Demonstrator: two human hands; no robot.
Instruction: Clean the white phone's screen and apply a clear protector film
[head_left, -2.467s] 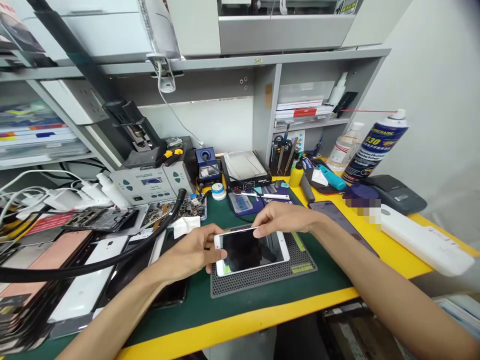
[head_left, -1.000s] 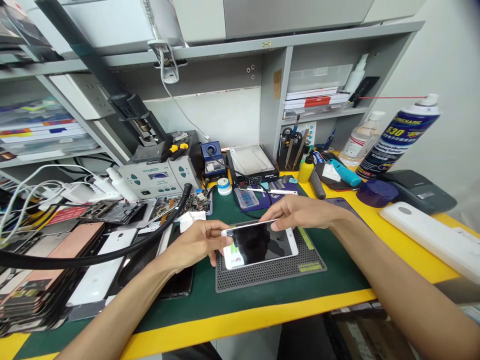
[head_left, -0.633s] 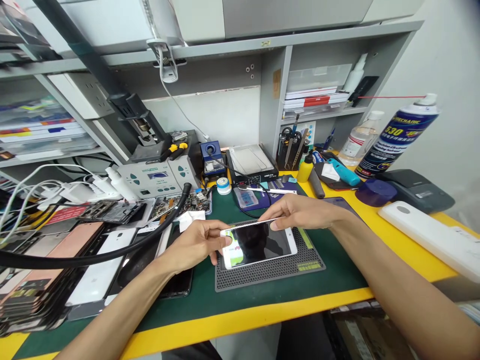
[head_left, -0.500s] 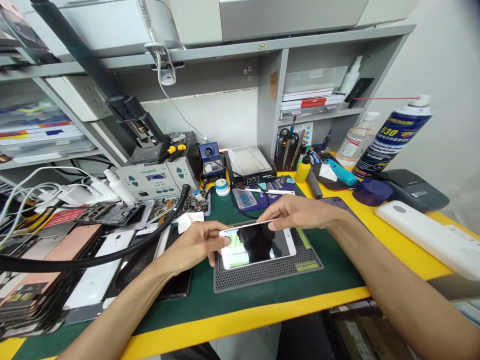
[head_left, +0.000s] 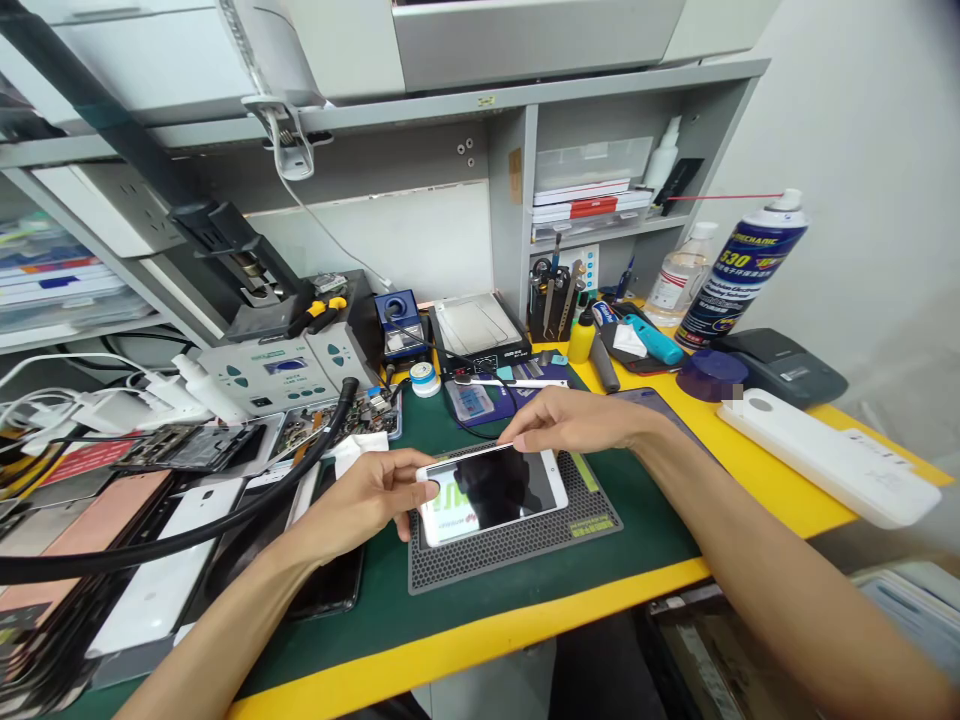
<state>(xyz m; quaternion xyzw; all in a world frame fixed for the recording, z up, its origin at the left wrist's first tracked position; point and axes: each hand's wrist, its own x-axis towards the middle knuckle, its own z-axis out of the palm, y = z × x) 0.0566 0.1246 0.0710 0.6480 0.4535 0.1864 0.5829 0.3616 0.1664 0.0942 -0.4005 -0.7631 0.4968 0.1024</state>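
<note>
grey shelving [head_left: 530, 190] is set along the back edge of a yellow desk [head_left: 787, 490], whose middle is covered by a green mat [head_left: 390, 618]. near the middle of the desk's front edge, a honeycomb-patterned pad [head_left: 487, 557] is laid on the green, and over it a white-framed phone [head_left: 499, 490] is held screen up, its long sides running roughly along that edge. whether the pad is touched by the phone cannot be told. the phone's left end is grasped by the left hand [head_left: 373, 492], the thumb laid on the front and the other fingers tucked behind. its far long side, toward the right end, is gripped by the right hand [head_left: 566, 420], the thumb placed at the rim; the fingertips behind are hidden. the glass is mostly dark, with bright green and red marks seen at its left end.

toward the desk's left front corner, flat phone parts [head_left: 45, 640] are stacked, and a black hose [head_left: 225, 545] is stretched above them. a grey station [head_left: 262, 375] is placed toward the back left corner. near the back right corner a blue spray can [head_left: 742, 268] is stood, and a long white device [head_left: 825, 455] is laid by the right edge.
</note>
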